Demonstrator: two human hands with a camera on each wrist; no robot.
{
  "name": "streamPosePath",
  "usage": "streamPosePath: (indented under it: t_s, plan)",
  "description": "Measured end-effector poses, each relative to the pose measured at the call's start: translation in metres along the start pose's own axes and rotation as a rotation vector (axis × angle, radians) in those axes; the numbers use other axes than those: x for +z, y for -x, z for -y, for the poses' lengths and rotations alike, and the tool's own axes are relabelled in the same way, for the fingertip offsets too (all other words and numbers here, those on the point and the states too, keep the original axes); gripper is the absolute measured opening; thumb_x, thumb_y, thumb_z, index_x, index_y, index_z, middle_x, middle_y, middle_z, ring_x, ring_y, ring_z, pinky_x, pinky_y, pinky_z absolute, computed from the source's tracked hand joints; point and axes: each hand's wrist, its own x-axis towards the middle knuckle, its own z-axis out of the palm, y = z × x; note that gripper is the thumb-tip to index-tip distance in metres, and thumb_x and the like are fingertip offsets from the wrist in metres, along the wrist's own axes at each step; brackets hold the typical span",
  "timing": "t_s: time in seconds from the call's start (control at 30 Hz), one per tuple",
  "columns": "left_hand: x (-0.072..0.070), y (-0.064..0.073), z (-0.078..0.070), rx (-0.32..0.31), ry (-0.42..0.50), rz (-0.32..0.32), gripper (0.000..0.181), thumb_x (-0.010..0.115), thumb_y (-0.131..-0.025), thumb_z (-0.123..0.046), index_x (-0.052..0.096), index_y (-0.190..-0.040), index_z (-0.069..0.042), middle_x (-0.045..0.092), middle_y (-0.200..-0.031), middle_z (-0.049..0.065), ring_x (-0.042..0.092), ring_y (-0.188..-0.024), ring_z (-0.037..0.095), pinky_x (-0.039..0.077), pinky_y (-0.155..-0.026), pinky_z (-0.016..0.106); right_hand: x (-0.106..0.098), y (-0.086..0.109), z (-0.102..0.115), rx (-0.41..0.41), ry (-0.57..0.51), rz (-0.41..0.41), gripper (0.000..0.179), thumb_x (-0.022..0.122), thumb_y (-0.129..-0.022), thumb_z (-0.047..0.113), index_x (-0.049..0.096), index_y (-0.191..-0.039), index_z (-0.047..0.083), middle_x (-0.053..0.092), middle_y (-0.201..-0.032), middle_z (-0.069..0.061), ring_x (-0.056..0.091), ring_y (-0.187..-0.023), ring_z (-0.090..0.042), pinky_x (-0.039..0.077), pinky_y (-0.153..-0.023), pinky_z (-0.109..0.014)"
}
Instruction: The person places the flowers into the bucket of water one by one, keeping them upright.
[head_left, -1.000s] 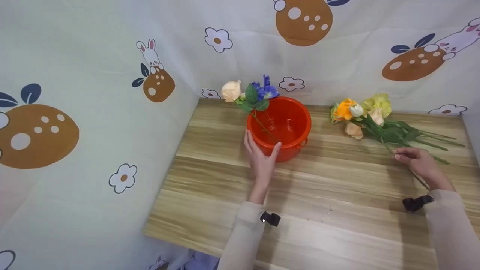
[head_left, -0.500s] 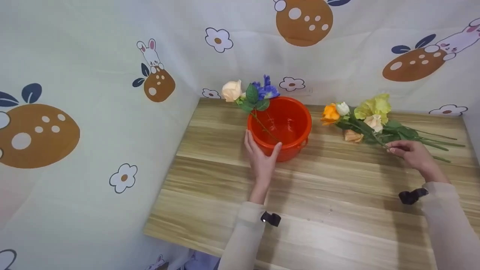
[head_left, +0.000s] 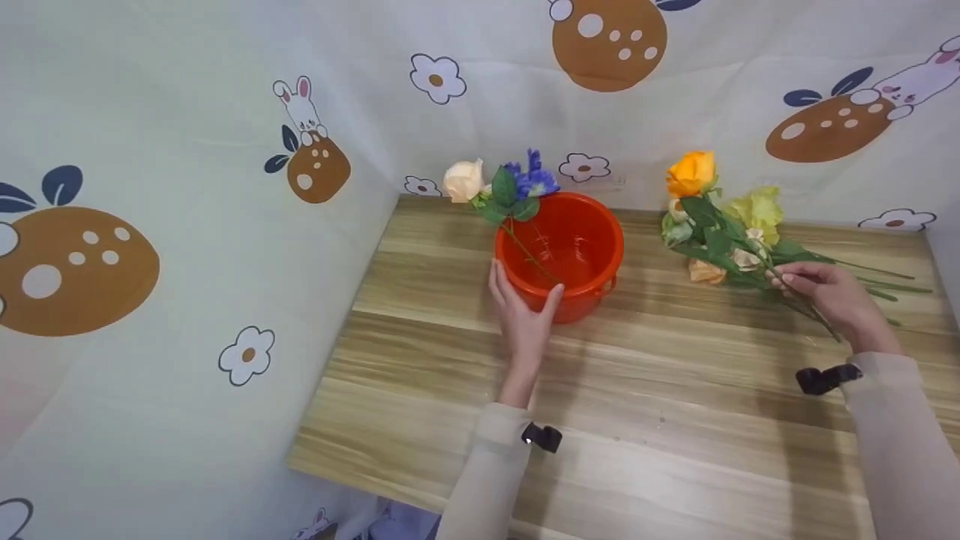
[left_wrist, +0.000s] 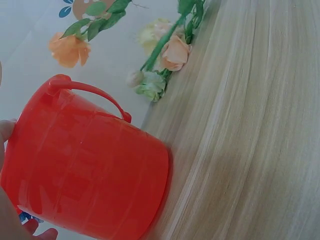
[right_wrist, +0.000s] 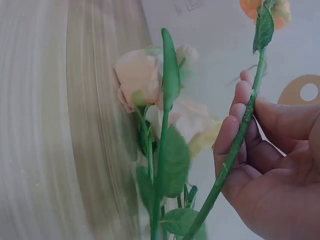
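A red plastic bucket (head_left: pixel 577 306) stands upright on the wooden table (head_left: pixel 420 375). My left hand (head_left: pixel 523 322) grips its near left side, thumb at the rim and fingers along the outer wall. In the bucket lean a cream rose (head_left: pixel 463 181) and a blue flower (head_left: pixel 534 182), their blooms over the far left rim. At the right, my right hand (head_left: pixel 832 292) pinches the stem of an orange rose (head_left: pixel 691 174), its bloom raised above the other flowers. In the right wrist view the thorny green stem (right_wrist: pixel 235 147) crosses the fingers.
Several artificial flowers lie in a pile at the back right, among them a yellow bloom (head_left: pixel 761 214) and a peach rose (head_left: pixel 706 271). Their green stems (head_left: pixel 892 283) point right. A patterned cloth (head_left: pixel 330 247) hangs behind and left of the table.
My right hand has lifted the orange rose from the pile, tilting its bloom up and away from the white bud beside it. The left hand and bucket have stayed put.
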Motion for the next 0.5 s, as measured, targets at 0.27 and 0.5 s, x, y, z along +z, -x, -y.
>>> streamPosePath:
  t_s: [0.27, 0.5]
  plan:
    - [0.001, 0.0, 0.001, 0.006, 0.004, -0.002, 0.105, 0.081, -0.081, -0.039, 0.018, -0.158, -0.005, 0.021, -0.163, 0.01, 0.029, -0.149, 0.029, 0.032, -0.121, 0.045, 0.011, 0.0, 0.013, -0.061, -0.002, -0.028, 0.021, 0.056, -0.101, 0.016, 0.074, -0.1, 0.028, 0.071, -0.09, 0.024, 0.064, -0.085, 0.009, 0.05, -0.075, -0.007]
    - [0.001, 0.0, 0.0, 0.024, -0.006, -0.008, 0.105, 0.081, -0.081, -0.038, 0.019, -0.158, -0.004, 0.021, -0.163, 0.011, 0.03, -0.149, 0.029, 0.032, -0.121, 0.045, 0.024, -0.004, 0.031, -0.084, 0.0, -0.031, 0.022, 0.057, -0.101, 0.016, 0.073, -0.101, 0.03, 0.069, -0.092, 0.026, 0.062, -0.086, 0.01, 0.049, -0.074, -0.006]
